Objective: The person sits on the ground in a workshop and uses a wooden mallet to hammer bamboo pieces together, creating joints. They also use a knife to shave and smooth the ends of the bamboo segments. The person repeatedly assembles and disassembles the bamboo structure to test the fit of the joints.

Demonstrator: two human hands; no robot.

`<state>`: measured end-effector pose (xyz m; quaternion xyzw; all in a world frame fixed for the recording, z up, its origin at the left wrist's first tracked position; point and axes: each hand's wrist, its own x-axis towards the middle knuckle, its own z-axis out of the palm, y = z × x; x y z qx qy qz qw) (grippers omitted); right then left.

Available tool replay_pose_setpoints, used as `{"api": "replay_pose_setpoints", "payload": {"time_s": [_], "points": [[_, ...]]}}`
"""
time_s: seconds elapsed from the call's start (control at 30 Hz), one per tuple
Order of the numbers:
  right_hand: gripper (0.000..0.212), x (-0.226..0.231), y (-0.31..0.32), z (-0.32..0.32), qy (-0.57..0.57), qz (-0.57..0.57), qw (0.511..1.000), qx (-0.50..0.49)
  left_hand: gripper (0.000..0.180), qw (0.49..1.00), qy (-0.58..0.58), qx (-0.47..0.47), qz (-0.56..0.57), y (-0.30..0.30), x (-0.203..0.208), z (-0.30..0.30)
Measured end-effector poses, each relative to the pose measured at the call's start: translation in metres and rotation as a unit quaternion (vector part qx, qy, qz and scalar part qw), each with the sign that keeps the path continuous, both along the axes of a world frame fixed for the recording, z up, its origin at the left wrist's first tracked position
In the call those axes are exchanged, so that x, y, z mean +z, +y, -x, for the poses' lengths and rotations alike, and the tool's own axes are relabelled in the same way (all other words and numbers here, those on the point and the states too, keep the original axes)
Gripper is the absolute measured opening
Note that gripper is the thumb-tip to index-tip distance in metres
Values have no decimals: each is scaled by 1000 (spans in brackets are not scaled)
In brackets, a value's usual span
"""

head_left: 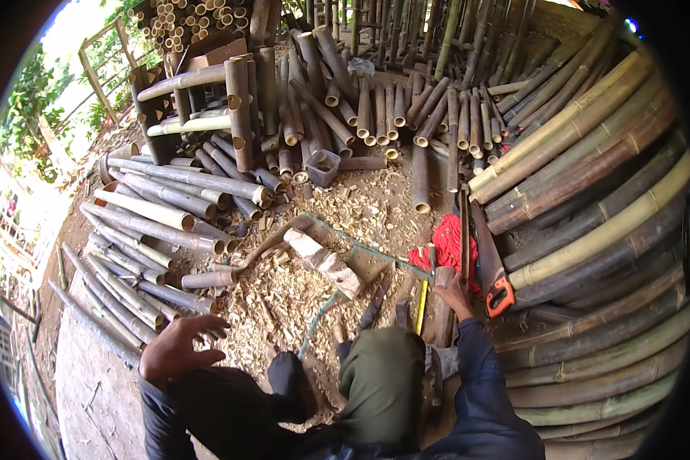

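My left hand (pixel 182 349) is raised above my left thigh, fingers spread and nothing in them. On my right side, my right hand (pixel 455 296) reaches down with its fingers curled beside a short wooden block (pixel 443 277) and the lower end of a long, narrow dark strip (pixel 464 230). What the fingers close on is hidden. A red cloth (pixel 454 244) lies just beyond that hand. To its right rests a handsaw with an orange handle (pixel 501 297). Between my knee and the right hand are a yellow measuring tape (pixel 422 307) and a dark blade (pixel 374 303).
A pale chopped wood block (pixel 322 263) sits among wood chips (pixel 276 307) in front of me. Cut bamboo poles (pixel 184 184) are piled on the left, long bamboo poles (pixel 590 268) on the right. A clear plastic tub (pixel 323 168) and short bamboo pieces (pixel 381 115) stand farther back.
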<state>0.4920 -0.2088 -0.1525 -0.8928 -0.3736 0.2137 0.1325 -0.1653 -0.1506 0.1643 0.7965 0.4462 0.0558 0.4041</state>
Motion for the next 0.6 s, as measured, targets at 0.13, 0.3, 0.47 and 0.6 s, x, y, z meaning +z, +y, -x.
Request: {"api": "replay_pose_setpoints", "payload": {"time_s": [0.13,0.3,0.47,0.6], "points": [[110,-7,58,-12,-153,67,985,33,55,992,9,100,74,23,-13,25],[77,-25,184,-45,-214,-87,973,17,60,927,-139,316,149,31,-83,88],[77,-62,294,-114,-164,-111,978,-60,40,836,-149,444,285,19,-178,88],[84,-91,345,-74,-78,-96,988,-96,42,808,-63,475,342,-5,-182,88]]}}
